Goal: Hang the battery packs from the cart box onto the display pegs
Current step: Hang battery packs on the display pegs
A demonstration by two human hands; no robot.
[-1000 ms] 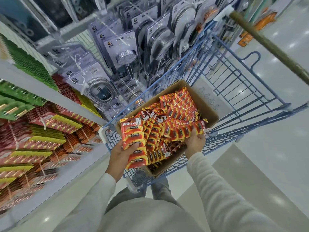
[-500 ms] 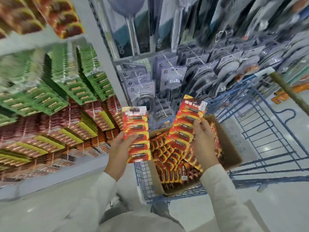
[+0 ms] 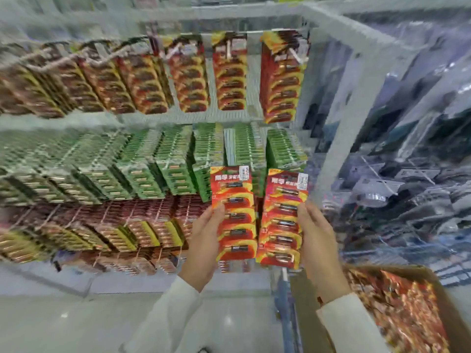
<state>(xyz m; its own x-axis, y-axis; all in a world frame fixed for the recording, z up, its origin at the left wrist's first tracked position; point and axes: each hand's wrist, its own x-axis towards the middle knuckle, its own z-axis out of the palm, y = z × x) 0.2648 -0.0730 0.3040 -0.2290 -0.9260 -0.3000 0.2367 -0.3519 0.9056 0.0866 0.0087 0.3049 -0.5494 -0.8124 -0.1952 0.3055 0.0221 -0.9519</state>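
Note:
My left hand (image 3: 204,247) grips a red-and-yellow strip of battery packs (image 3: 234,215) by its left edge. My right hand (image 3: 317,240) grips a second strip of battery packs (image 3: 281,220) by its right edge. Both strips are held upright side by side in front of the display. Matching red packs (image 3: 280,77) hang from pegs on the top row. The cardboard cart box (image 3: 428,273), full of more red packs, sits at the lower right.
Green packs (image 3: 175,159) fill the middle row of pegs, and dark red and yellow packs (image 3: 142,230) the lower row. A grey upright post (image 3: 356,110) bounds the display on the right, with bagged goods (image 3: 407,174) beyond. The blue cart frame (image 3: 285,309) stands below my hands.
My view has swung from the cart up to the display. Both hands have lifted their strips from the box and brought them together, upright, facing the pegs.

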